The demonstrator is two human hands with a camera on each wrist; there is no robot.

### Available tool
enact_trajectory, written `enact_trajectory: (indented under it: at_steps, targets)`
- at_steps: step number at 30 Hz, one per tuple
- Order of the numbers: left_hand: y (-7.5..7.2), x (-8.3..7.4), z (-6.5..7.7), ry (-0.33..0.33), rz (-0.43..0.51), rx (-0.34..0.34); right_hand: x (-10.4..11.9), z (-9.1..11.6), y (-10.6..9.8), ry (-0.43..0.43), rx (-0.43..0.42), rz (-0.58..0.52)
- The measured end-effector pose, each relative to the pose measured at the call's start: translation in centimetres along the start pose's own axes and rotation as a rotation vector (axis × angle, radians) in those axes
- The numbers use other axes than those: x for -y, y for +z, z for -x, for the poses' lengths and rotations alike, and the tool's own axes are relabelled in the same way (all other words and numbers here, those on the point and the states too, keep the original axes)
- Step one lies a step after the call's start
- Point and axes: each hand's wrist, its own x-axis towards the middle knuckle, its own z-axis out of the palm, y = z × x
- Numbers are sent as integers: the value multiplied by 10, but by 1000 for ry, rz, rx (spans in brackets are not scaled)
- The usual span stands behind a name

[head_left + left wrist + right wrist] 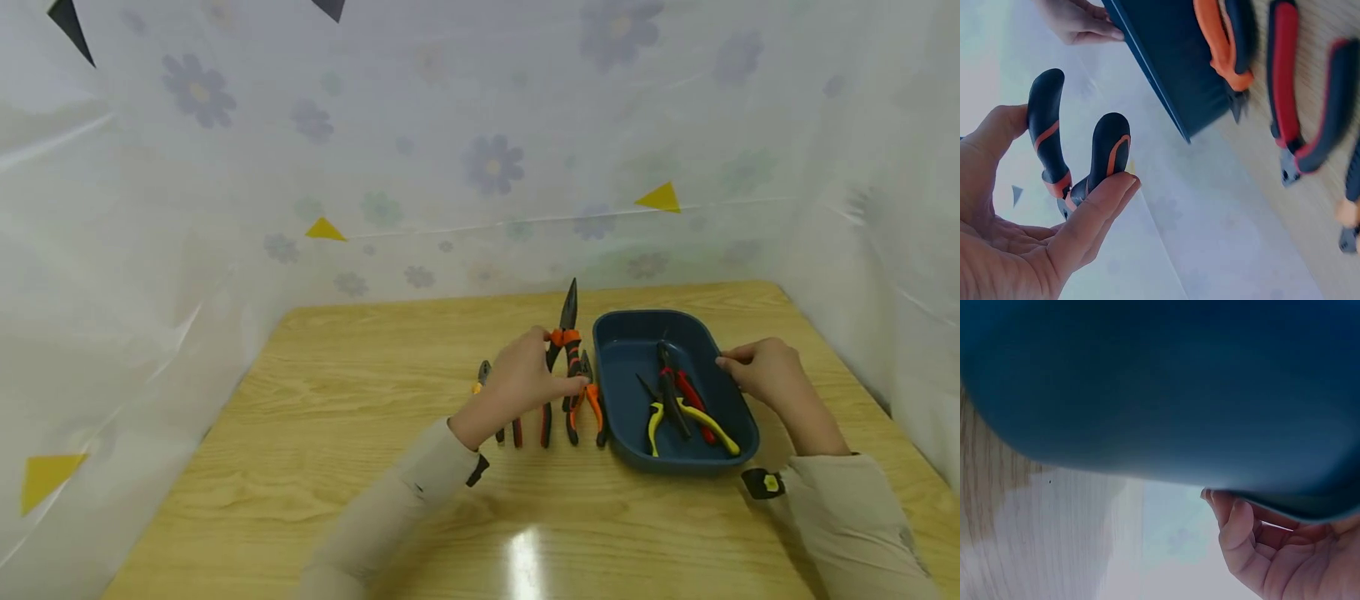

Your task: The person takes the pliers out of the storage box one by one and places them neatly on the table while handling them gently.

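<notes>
My left hand (516, 382) holds a pair of long-nose pliers (569, 310) with black and orange handles, nose pointing up and away, above the table just left of a blue plastic bin. In the left wrist view the handles (1045, 128) are spread between thumb and fingers. My right hand (768, 377) pinches the right rim of the bin (600, 337); the right wrist view shows fingertips (1240, 522) at the bin's edge. Inside the bin lie yellow-handled pliers (707, 423) and pliers with red and black handles (688, 393), overlapping.
Several pliers lie in a row left of the bin, including orange-handled ones (596, 408) and red-and-black ones (1286, 75); my left hand partly hides the row. The wooden table (337, 417) is bordered by a flower-printed plastic curtain (420, 167).
</notes>
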Motion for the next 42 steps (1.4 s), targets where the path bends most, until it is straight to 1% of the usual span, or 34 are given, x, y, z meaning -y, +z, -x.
enact_trajectory:
  at_steps: [3,5,13,16,20,26,31,36,42]
  targets:
    - [-7,14,5,-28,-4,-21,1,-1,1,0,-1,1]
    - [-12,24,8,-35,-5,-34,2,-2,2,1,-2,3]
    - [-26,64,18,-38,-42,-96,5,-1,3,-20,-14,10]
    - [-30,77,20,-57,-64,-112,6,0,3,-24,-22,10]
    - [-33,91,23,-105,-89,-117,6,0,2,-22,-28,10]
    - [-34,108,28,-182,-98,-112,5,0,4,-5,-11,8]
    - [-32,120,29,-206,-127,-109,4,0,5,0,-6,12]
    - [-28,131,28,-234,-193,-83,5,0,6,7,-1,-6]
    - [-24,140,25,-259,-198,-54,7,0,6,4,0,-7]
